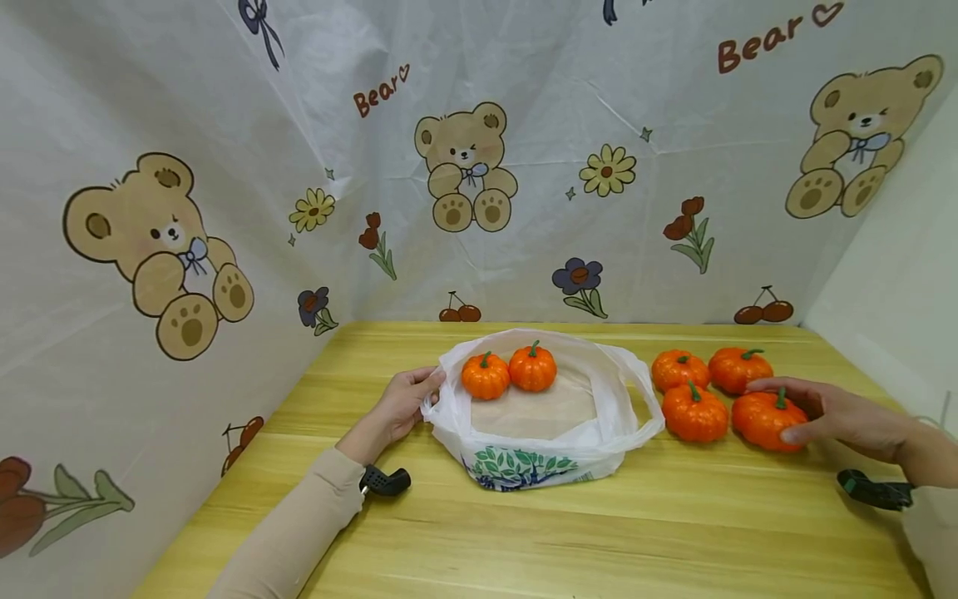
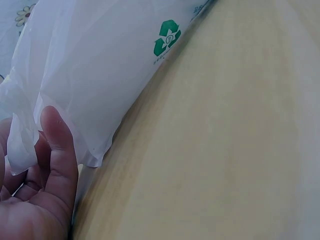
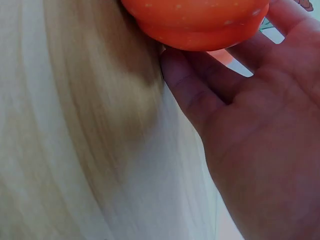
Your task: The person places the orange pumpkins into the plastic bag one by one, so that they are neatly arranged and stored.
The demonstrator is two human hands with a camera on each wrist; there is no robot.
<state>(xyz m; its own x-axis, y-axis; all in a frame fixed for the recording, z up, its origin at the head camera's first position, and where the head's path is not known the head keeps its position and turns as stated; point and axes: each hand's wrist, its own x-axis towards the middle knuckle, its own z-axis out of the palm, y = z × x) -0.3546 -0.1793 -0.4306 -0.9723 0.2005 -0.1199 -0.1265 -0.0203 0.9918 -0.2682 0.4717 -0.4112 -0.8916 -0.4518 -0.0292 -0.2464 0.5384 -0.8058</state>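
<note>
The white plastic bag (image 1: 524, 443) stands on the wood-grain counter (image 1: 524, 549) at the centre of the frame, mouth wide open, one handle loop hanging out toward the right. Green leaves and dark blue lines are printed on its front wall; the left wrist view shows a green recycling mark on the side.

Inside, toward the upper left of the opening: a left orange pumpkin (image 1: 485, 378) and a right orange pumpkin (image 1: 533, 370), side by side, green stems up.

Left hand (image 1: 404, 403), left of centre: grasping. Thumb and fingers pinch the bag's left edge, a fold of plastic between them.

Right hand (image 1: 853, 420), right side of frame: grasping. Thumb on the near side, fingers over the far side of the nearest-right pumpkin (image 1: 763, 424). I cannot tell whether it bears its weight.

Three more pumpkins lie close by, right of the bag: back-left pumpkin (image 1: 678, 372), back-right pumpkin (image 1: 738, 371), front-left pumpkin (image 1: 694, 414).

A black device (image 1: 386, 480) sits at the left wrist; a second black device (image 1: 874, 490) at the right. Both sleeves are beige. Behind the counter hangs a pale sheet (image 1: 524, 50) printed with bears, flowers and cherries.
</note>
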